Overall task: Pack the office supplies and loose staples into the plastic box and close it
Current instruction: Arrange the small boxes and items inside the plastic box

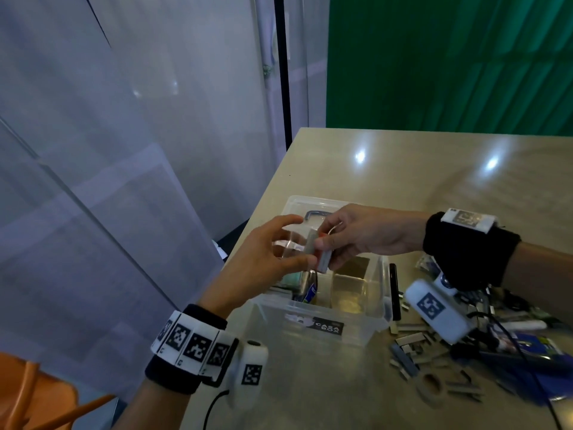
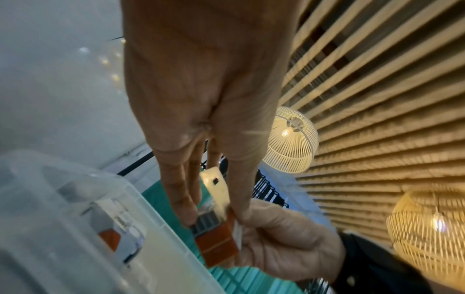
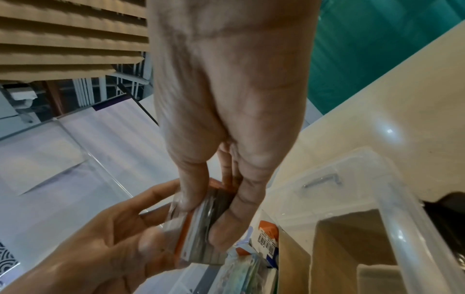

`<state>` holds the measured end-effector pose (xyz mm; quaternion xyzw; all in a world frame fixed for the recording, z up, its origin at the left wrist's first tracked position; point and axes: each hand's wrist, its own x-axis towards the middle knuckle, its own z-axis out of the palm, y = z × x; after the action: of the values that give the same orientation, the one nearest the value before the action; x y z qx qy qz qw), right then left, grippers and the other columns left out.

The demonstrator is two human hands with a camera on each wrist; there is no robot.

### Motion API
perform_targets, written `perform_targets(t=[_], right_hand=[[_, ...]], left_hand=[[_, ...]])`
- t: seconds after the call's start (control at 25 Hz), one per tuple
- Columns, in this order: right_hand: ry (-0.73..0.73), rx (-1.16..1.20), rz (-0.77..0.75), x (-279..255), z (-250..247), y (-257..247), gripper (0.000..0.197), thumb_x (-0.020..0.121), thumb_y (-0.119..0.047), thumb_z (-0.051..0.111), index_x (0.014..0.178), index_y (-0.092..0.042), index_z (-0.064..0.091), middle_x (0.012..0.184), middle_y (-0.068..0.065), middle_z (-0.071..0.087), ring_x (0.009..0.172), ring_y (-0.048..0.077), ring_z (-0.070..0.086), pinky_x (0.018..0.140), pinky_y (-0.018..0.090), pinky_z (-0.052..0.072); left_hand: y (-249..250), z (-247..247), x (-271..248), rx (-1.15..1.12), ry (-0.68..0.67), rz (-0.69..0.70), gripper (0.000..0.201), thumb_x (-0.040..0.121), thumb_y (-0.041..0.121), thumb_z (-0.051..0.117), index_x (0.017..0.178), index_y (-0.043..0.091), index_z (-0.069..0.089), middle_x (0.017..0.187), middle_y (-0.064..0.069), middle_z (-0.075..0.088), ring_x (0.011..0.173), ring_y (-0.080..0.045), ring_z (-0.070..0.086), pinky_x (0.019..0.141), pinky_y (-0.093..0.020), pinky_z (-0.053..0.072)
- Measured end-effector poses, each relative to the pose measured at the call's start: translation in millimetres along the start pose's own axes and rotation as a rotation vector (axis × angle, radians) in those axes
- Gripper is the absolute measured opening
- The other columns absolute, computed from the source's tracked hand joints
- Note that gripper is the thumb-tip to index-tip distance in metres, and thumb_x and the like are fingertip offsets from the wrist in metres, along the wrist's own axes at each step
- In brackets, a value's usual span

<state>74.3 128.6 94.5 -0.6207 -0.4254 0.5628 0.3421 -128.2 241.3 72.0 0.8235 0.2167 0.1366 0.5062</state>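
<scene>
Above plastic box (image 1: 322, 333), right hand (image 1: 369, 232) and left hand (image 1: 263, 259) both pinch blurred staple pack (image 1: 322, 262), label unreadable.

green curtain (image 1: 449, 57), wicker lamps (image 2: 289, 139) (lit), orange chair (image 1: 31, 392)

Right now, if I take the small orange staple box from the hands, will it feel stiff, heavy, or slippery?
The staple box probably stays stiff: its edges look straight under the right hand. Grey staples seem to fill it, so likely heavy for its size. The left hand also touches it, hinting it may slip.
</scene>
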Motion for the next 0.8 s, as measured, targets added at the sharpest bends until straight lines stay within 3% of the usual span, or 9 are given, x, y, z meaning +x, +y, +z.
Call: perform_targets(t=[0.08, 0.2, 0.28, 0.36, 0.44, 0.56, 0.64, 0.72, 0.8], right_hand=[[-0.022, 0.010, 0.027, 2, 4, 2, 0.042, 0.090, -0.018, 0.071, 0.125, 0.002, 0.057, 0.116, 0.020, 0.070, 0.107, 0.033, 0.070, 0.092, 0.040, 0.059], [0.019, -0.339, -0.005, 8, 14, -1, 0.033, 0.088, -0.025, 0.076, 0.114, -0.008, 0.066, 0.107, 0.007, 0.072, 0.103, 0.024, 0.068, 0.089, 0.034, 0.058], [0.058, -0.471, -0.030, 14, 24, -6, 0.029, 0.085, -0.030, 0.078, 0.107, -0.014, 0.069, 0.099, 0.002, 0.072, 0.095, 0.020, 0.064, 0.080, 0.032, 0.052], [0.102, -0.527, -0.050, 23, 34, -11, 0.030, 0.084, -0.029, 0.079, 0.107, -0.015, 0.067, 0.096, 0.003, 0.070, 0.084, 0.016, 0.061, 0.072, 0.030, 0.048], [0.114, -0.526, -0.034, 32, 44, -13, 0.031, 0.084, -0.023, 0.079, 0.109, -0.011, 0.067, 0.099, 0.008, 0.072, 0.080, 0.014, 0.063, 0.067, 0.025, 0.051], [0.043, -0.443, 0.054, 48, 60, -6, 0.024, 0.089, -0.012, 0.074, 0.108, 0.000, 0.067, 0.098, 0.015, 0.076, 0.085, 0.023, 0.075, 0.082, 0.033, 0.061], [0.051, -0.473, 0.091, 57, 67, -3, 0.017, 0.093, -0.014, 0.070, 0.105, -0.002, 0.070, 0.095, 0.011, 0.077, 0.086, 0.024, 0.076, 0.089, 0.039, 0.060], [0.089, -0.514, 0.124, 61, 70, -4, 0.016, 0.093, -0.017, 0.070, 0.102, -0.004, 0.073, 0.094, 0.009, 0.078, 0.084, 0.022, 0.076, 0.090, 0.039, 0.060], [0.144, -0.542, 0.149, 61, 71, -6, 0.020, 0.091, -0.022, 0.073, 0.098, -0.004, 0.075, 0.089, 0.009, 0.077, 0.080, 0.020, 0.074, 0.088, 0.037, 0.060]], left_hand=[[-1, 0, -2, -0.009, -0.008, -0.015, 0.061, 0.083, 0.023, 0.079, 0.136, 0.032, 0.051, 0.109, 0.005, 0.067, 0.096, -0.010, 0.070, 0.081, -0.031, 0.061], [-7, -4, -4, 0.045, -0.027, -0.019, 0.055, 0.085, 0.019, 0.077, 0.134, 0.030, 0.052, 0.106, 0.005, 0.070, 0.098, -0.010, 0.069, 0.084, -0.028, 0.060], [-10, -10, -3, 0.082, 0.004, -0.012, 0.048, 0.086, 0.020, 0.076, 0.129, 0.029, 0.056, 0.103, 0.006, 0.072, 0.097, -0.006, 0.069, 0.081, -0.020, 0.058], [-14, -18, 0, 0.127, 0.045, 0.004, 0.038, 0.086, 0.019, 0.076, 0.121, 0.025, 0.062, 0.099, 0.005, 0.074, 0.092, -0.002, 0.070, 0.076, -0.012, 0.055], [-19, -25, 3, 0.198, 0.042, -0.003, 0.026, 0.087, 0.017, 0.076, 0.111, 0.020, 0.068, 0.096, 0.006, 0.075, 0.086, 0.001, 0.070, 0.077, -0.013, 0.055], [-25, -29, 2, 0.341, -0.031, -0.023, 0.010, 0.089, 0.018, 0.073, 0.099, 0.017, 0.074, 0.091, 0.006, 0.075, 0.083, -0.002, 0.070, 0.079, -0.019, 0.054], [-26, -27, 3, 0.422, -0.043, -0.020, 0.014, 0.090, 0.021, 0.071, 0.100, 0.015, 0.077, 0.094, 0.003, 0.075, 0.084, -0.005, 0.068, 0.078, -0.016, 0.051], [-25, -26, 6, 0.494, -0.046, -0.009, 0.017, 0.090, 0.019, 0.071, 0.105, 0.016, 0.078, 0.099, 0.002, 0.074, 0.087, -0.007, 0.065, 0.077, -0.009, 0.044], [-25, -24, 10, 0.592, -0.043, 0.006, 0.020, 0.089, 0.019, 0.073, 0.109, 0.021, 0.075, 0.107, 0.002, 0.069, 0.093, -0.009, 0.057, 0.079, -0.012, 0.041]])
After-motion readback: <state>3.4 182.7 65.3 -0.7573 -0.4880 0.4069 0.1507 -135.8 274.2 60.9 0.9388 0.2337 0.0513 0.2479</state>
